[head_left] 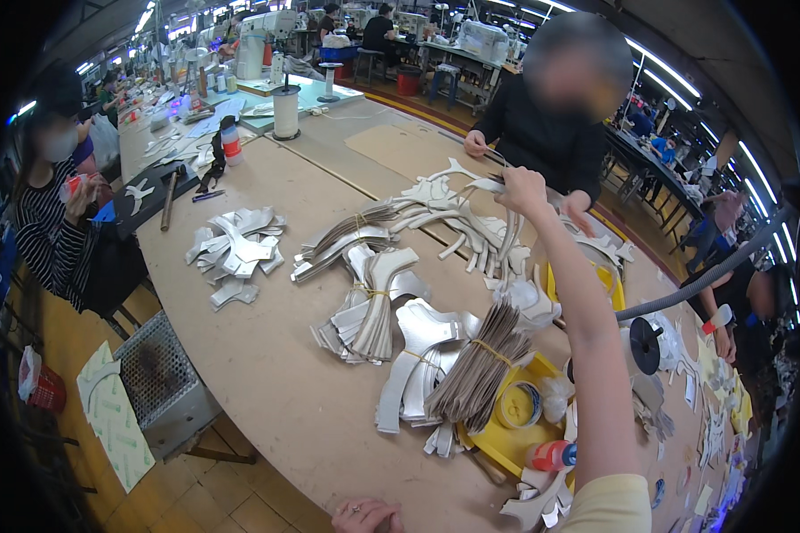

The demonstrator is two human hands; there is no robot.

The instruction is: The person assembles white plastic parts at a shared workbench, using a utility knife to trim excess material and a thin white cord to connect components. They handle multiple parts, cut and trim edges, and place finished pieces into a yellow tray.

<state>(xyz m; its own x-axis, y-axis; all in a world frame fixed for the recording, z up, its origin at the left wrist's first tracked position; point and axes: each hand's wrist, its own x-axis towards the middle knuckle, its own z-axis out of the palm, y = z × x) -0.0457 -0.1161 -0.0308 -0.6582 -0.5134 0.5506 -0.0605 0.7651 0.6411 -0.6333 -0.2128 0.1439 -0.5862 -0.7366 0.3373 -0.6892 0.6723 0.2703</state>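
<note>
Curved pale strips (pixel 471 226) lie in a loose heap toward the far side of the table (pixel 267 373), right under the person's right hand (pixel 522 191). That hand's fingers bend down over the heap's far end; the tips are hidden, so I cannot tell whether they grip a strip. Just beyond, a co-worker's hand (pixel 476 144) holds something thin and dark. Well apart, the left hand (pixel 367 517) rests curled at the near edge—whether it holds anything, I cannot tell.

Nearer than the heap, a grey-brown bundle (pixel 480 364) and a silvery bundle (pixel 387 289) are tied with yellow bands, presumably so the pieces stay stacked. The grey-brown one leans by a yellow tray (pixel 491 441), whose walls probably keep the tape roll (pixel 518 405) from wandering. Far left, a thread spool (pixel 285 114) stands upright.

As for labels—the red-and-white bottle (pixel 551 456) has a coloured wrap, and a sheet (pixel 116 422) at left carries green print, too small to read.
</note>
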